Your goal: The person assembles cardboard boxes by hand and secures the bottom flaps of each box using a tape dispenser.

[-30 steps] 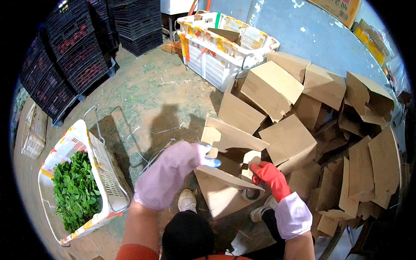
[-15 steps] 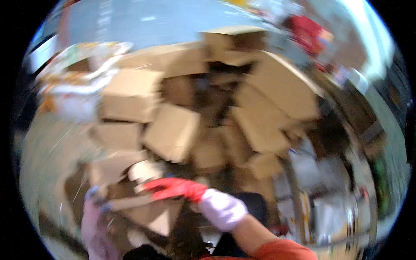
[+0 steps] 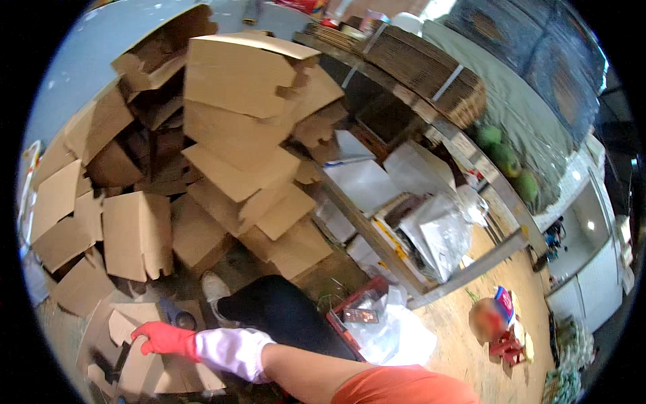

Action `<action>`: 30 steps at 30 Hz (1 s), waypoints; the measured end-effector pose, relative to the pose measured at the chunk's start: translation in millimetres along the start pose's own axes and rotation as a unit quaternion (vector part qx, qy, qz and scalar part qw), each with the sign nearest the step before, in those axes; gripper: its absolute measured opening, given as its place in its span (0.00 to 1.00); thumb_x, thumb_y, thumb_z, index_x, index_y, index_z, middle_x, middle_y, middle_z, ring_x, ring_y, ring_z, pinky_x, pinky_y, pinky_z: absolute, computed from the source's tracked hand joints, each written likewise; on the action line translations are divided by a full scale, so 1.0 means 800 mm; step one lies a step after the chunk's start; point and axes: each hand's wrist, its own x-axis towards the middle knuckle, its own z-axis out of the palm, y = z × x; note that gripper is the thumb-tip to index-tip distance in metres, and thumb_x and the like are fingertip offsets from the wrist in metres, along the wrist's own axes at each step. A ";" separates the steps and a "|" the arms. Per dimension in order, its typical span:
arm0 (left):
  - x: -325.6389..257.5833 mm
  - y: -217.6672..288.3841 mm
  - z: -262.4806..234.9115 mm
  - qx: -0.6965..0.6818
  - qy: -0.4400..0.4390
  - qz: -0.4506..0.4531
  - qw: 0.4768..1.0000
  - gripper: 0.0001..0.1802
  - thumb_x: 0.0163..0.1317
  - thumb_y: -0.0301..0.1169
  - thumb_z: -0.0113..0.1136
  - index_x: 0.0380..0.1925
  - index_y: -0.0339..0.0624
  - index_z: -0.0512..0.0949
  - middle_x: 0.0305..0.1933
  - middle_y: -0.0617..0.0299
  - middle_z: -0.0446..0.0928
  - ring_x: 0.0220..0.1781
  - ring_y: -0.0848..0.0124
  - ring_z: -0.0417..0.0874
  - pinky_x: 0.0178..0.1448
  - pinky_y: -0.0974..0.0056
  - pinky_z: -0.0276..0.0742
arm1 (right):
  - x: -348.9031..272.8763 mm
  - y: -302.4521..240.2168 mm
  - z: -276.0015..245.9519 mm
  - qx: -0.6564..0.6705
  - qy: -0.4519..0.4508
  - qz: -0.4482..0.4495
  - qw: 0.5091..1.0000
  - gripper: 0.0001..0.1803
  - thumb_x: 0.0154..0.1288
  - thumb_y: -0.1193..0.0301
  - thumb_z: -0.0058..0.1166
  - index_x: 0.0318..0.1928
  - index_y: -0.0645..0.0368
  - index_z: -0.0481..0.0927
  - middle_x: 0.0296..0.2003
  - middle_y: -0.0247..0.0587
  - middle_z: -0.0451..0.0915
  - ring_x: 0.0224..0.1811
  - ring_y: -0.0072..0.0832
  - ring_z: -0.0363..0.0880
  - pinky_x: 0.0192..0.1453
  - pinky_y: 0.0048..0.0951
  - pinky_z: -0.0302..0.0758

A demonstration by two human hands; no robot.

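The right hand point(image 3: 161, 339), in a red glove with a pale lilac cuff over the wrist, reaches down to the lower left and rests on a flat piece of cardboard point(image 3: 145, 367) that lies on the floor in front of the person. The fingers are spread and bent over the upper edge of the piece; it seems they press or grip this edge, but the view is too small and curved here to tell if the hand is really closed on it. The left hand is not visible in the picture.

The cardboard piece lies at the lower left, just beside the person's dark trouser leg point(image 3: 282, 316) and white shoe point(image 3: 215, 288). Behind it a big pile of brown cardboard boxes point(image 3: 229, 135) rises up, many of them open and tilted, one leaning on another. To the right of the pile stands a metal shelf point(image 3: 464, 269) with white sheets and clear plastic bags on it. On the top of the shelf lie bundles of flat cardboard point(image 3: 431, 74) and some green round fruits point(image 3: 505, 158). A red crate point(image 3: 356, 313) with plastic bags is on the floor near the leg.
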 end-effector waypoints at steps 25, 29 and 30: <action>0.025 0.025 0.061 -0.078 -0.031 0.025 0.996 0.32 0.57 0.40 0.60 0.59 0.46 0.59 0.56 0.57 0.67 0.58 0.65 0.66 0.60 0.60 0.64 | 0.018 0.080 0.046 -0.068 0.183 0.003 0.981 0.42 0.52 0.71 0.56 0.67 0.51 0.52 0.50 0.57 0.70 0.53 0.52 0.67 0.57 0.43 0.64; 0.017 0.016 0.060 -0.097 -0.004 0.009 0.995 0.34 0.57 0.39 0.60 0.61 0.47 0.57 0.57 0.58 0.66 0.58 0.65 0.66 0.61 0.60 0.63 | 0.014 0.074 0.037 -0.089 0.183 0.014 0.979 0.37 0.55 0.70 0.52 0.66 0.49 0.55 0.47 0.57 0.71 0.50 0.52 0.68 0.55 0.44 0.65; 0.017 0.000 0.048 -0.106 0.010 -0.004 0.994 0.34 0.57 0.38 0.60 0.61 0.47 0.57 0.57 0.58 0.66 0.59 0.65 0.66 0.61 0.60 0.63 | 0.022 0.052 0.042 -0.091 0.179 0.000 0.980 0.36 0.56 0.70 0.51 0.66 0.48 0.55 0.47 0.57 0.72 0.49 0.52 0.69 0.55 0.44 0.66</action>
